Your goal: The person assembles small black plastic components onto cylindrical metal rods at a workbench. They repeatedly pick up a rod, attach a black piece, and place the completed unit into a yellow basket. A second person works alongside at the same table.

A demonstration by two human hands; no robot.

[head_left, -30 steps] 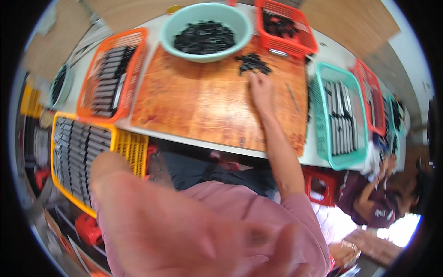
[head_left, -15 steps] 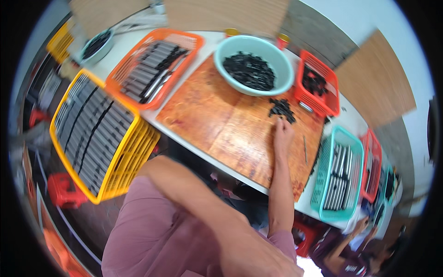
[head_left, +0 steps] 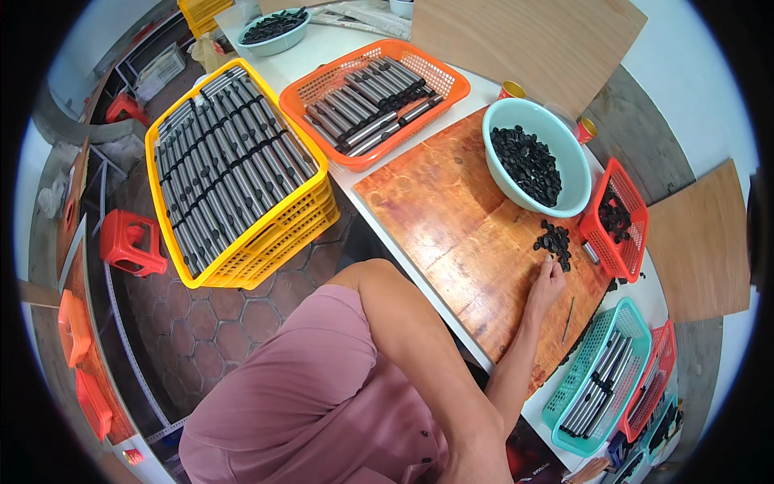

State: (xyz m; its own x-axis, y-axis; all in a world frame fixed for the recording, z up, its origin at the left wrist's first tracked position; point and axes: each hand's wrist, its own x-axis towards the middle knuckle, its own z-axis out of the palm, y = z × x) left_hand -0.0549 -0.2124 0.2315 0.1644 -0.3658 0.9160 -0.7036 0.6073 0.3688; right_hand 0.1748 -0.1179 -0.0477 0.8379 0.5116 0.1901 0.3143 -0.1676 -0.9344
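Observation:
My right hand point(head_left: 549, 279) rests at the near edge of a small pile of black plastic pieces point(head_left: 552, 240) on the brown wooden board point(head_left: 435, 210). Its fingers are pinched together; what they hold, if anything, is too small to make out. My left forearm point(head_left: 427, 355) is bent across my body and partly covers the right arm, and the left hand lies beyond the lower edge. Just past the pile stands a pale blue bowl point(head_left: 577, 173) heaped with similar black pieces. A thin metal rod point(head_left: 568, 320) lies on the board, right of my right wrist.
To the left, a yellow crate point(head_left: 270, 246) and an orange basket point(head_left: 439, 77) hold metal tubes with black fittings. A red basket point(head_left: 625, 218) of black parts and a green basket point(head_left: 637, 347) of tubes stand at right. A red stool point(head_left: 133, 242) is on the tiled floor.
The view has swung left, so the table sits farther right. My left hand, blurred at the lower edge before, has left the picture. The right hand stays by the pile, fingers pinched.

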